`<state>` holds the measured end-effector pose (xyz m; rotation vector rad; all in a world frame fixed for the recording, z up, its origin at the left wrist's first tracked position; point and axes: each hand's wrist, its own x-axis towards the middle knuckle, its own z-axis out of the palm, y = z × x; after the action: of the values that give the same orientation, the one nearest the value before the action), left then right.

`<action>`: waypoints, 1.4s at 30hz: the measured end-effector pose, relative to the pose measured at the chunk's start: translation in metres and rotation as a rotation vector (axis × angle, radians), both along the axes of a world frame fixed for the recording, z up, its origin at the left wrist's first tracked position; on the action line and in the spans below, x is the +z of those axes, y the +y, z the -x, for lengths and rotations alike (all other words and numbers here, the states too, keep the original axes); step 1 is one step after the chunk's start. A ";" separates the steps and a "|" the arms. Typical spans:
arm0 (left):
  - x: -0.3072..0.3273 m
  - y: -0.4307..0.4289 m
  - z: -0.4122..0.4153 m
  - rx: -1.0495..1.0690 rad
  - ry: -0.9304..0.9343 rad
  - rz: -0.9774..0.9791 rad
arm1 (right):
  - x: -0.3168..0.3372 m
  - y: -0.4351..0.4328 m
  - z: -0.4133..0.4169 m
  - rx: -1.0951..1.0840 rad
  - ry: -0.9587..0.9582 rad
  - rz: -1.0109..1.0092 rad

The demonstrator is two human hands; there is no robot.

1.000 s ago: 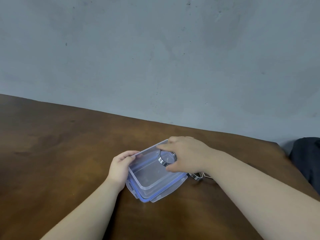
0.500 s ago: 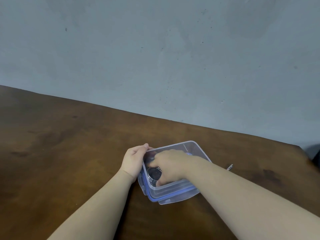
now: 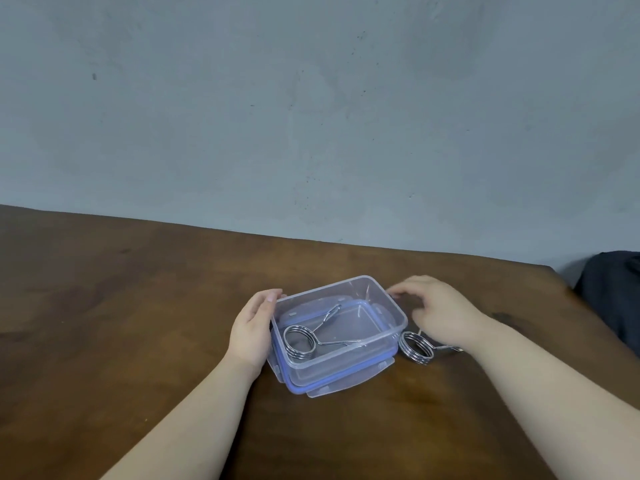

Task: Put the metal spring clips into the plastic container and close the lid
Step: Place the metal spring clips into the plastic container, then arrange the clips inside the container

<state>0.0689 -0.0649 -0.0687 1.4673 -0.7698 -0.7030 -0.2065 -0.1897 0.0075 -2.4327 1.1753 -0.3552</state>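
Note:
A clear plastic container [image 3: 391, 308] stands open on the brown table, resting on its blue-rimmed lid [image 3: 313, 388]. One metal spring clip [image 3: 300, 341] lies inside it, coil at the left, two arms reaching right. A second spring clip [image 3: 415, 348] lies on the table just right of the container. My left hand [image 3: 251, 332] grips the container's left wall. My right hand [image 3: 438, 311] hovers right of the container above the second clip, fingers apart, holding nothing; it hides that clip's arms.
The wooden table [image 3: 121, 323] runs back to a grey wall [image 3: 311, 116]. A dark cloth-like object [image 3: 613, 292] sits past the table's right edge.
My right hand let go of the first clip inside the container and drew out to the right, above the second clip. My left hand stayed on the container's left wall.

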 end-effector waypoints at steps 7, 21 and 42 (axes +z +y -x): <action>-0.001 0.012 0.012 -0.150 0.009 -0.040 | -0.025 0.006 0.035 0.130 0.443 -0.148; 0.004 -0.023 0.026 -0.376 0.249 -0.047 | -0.018 0.003 0.091 -0.244 -0.366 -0.233; -0.007 -0.042 0.024 -0.470 0.269 -0.080 | 0.000 0.007 -0.060 0.284 0.548 0.133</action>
<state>0.0445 -0.1069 -0.0761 1.2348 -0.8921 -1.2727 -0.1468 -0.1832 0.0077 -2.8648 0.9981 0.3529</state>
